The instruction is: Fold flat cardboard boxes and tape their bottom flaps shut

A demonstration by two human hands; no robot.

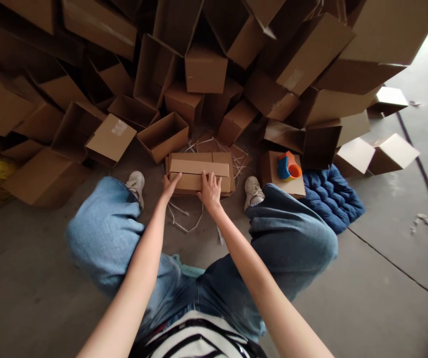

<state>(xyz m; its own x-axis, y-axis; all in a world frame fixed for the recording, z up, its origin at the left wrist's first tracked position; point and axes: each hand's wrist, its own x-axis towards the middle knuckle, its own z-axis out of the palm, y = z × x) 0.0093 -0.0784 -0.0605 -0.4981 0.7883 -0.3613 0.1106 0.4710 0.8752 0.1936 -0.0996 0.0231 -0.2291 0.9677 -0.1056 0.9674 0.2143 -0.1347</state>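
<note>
A flattened cardboard box (199, 166) lies on the grey floor between my two feet, on top of a small stack of flat cardboard. My left hand (169, 187) touches its near left corner, fingers stretched out. My right hand (211, 188) lies flat on the near edge of the top piece, fingers spread. Neither hand grips anything. White strapping strips (184, 219) lie loose on the floor just below the stack.
A high heap of assembled cardboard boxes (206, 67) fills the whole far side. An orange and blue tape dispenser (288, 167) sits on a small box at my right. A blue cushion (331, 196) lies beside it. Black cables (422, 174) cross the floor at right.
</note>
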